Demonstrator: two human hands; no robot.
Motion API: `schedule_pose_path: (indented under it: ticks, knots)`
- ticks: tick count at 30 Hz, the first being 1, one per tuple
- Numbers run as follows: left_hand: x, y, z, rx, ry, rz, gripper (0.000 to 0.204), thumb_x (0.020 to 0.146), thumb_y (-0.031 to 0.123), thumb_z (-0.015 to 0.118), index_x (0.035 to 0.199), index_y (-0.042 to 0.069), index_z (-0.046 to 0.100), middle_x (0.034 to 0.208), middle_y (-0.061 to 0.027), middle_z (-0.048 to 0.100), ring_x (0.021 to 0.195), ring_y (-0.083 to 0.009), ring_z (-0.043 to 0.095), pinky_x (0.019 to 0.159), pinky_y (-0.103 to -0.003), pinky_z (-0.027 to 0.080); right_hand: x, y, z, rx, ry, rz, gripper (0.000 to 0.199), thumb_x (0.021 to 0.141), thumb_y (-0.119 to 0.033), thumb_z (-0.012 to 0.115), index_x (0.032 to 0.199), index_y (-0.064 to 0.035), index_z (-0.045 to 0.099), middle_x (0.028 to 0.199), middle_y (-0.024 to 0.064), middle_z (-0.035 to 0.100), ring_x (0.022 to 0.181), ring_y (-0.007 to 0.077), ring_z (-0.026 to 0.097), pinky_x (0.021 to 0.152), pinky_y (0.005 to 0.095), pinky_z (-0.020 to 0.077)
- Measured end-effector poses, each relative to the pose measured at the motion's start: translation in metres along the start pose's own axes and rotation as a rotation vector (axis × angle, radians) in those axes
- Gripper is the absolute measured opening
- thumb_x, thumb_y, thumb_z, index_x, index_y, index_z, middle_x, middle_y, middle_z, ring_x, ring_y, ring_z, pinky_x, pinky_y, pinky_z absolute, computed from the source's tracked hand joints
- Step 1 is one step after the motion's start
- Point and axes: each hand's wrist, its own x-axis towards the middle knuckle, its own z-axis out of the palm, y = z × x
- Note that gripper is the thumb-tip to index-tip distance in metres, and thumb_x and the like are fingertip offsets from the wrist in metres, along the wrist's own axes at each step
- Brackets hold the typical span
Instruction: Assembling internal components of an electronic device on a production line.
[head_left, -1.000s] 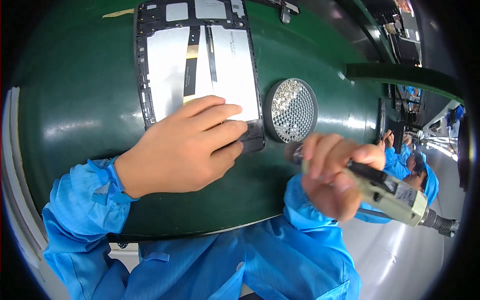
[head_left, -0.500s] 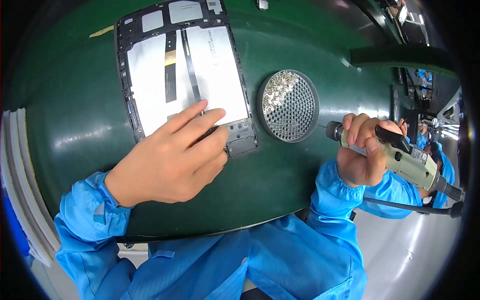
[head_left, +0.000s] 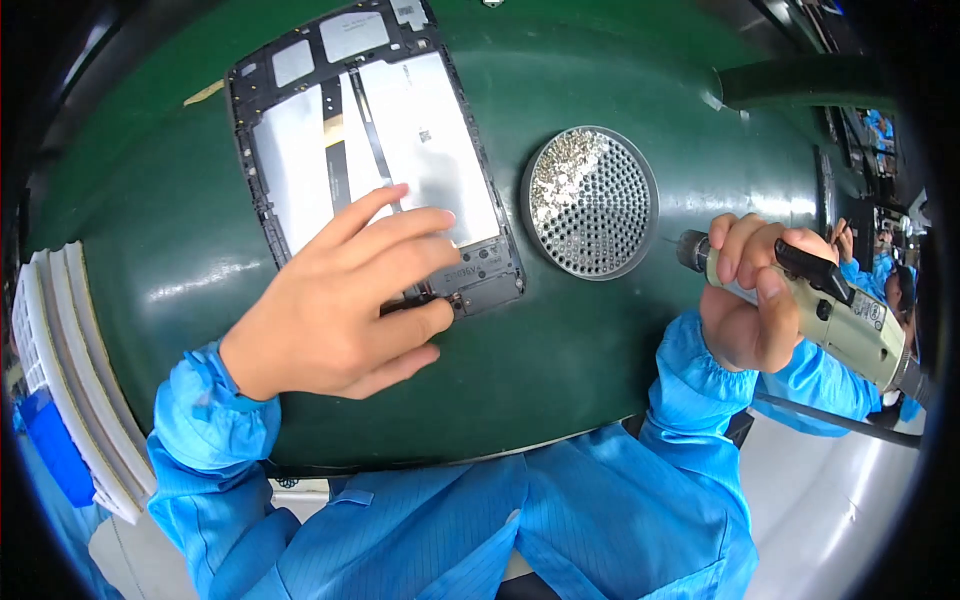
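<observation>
An opened tablet [head_left: 440, 180] lies on the green table, its dark frame around two silvery battery panels with narrow strips between them. Over its lower part my left hand [head_left: 345, 300] is spread, palm down, covering the lower left corner. Whether each fingertip touches the tablet I cannot tell. My right hand [head_left: 745, 300] is wrapped around a pale green electric screwdriver [head_left: 850, 330] with a black lever, held off the table with its tip toward the left. Between the two hands stands a round grey screw tray [head_left: 615, 225] full of holes, small silvery screws [head_left: 565, 180] heaped at its upper left.
A yellowish strip [head_left: 204, 93] lies left of the tablet's top. Thick white boards [head_left: 85, 370] stand at the table's left edge, beside something blue [head_left: 55, 445]. A dark green bar [head_left: 800, 82] is at the upper right. Other people in blue [head_left: 880, 265] work farther right.
My left hand's fingers have spread wider over the tablet's lower end. The view has shifted a little; my right hand keeps its grip on the electric screwdriver.
</observation>
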Motion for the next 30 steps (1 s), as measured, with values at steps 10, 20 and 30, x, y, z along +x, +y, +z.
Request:
schedule_pose_path:
  ticks: [10,20,30]
  knots:
    - [-0.041,0.032,0.016,0.435,0.112,-0.484,0.07,0.063,0.038,0.076,0.122,0.006,0.057,0.135,-0.0223,0.043,0.129,-0.0472,0.035,0.1,-0.064,0.03,-0.003,0.002,-0.003,0.037,0.112,0.001,0.036,0.076,-0.007,0.053,0.111,0.0012,0.047,0.065,0.0082,0.047,0.058,0.0192,0.047,0.065,0.04,0.043]
    - [-0.037,0.054,0.028,0.505,0.147,-0.553,0.069,0.067,0.035,0.073,0.123,0.001,0.054,0.131,-0.0337,0.04,0.124,-0.0543,0.036,0.096,-0.057,0.039,0.002,0.004,0.0,0.012,0.166,0.006,0.033,0.075,-0.001,0.051,0.108,0.0009,0.046,0.066,0.0076,0.048,0.058,0.0171,0.047,0.064,0.0375,0.0433]
    - [-0.069,0.051,0.014,0.613,0.242,-0.841,0.068,0.069,0.035,0.072,0.121,-0.003,0.051,0.13,-0.0378,0.038,0.116,-0.0563,0.042,0.094,-0.055,0.04,-0.002,0.004,-0.007,-0.018,0.199,-0.002,0.032,0.076,-0.001,0.051,0.108,0.0,0.046,0.068,0.0081,0.049,0.058,0.0165,0.048,0.065,0.036,0.0432]
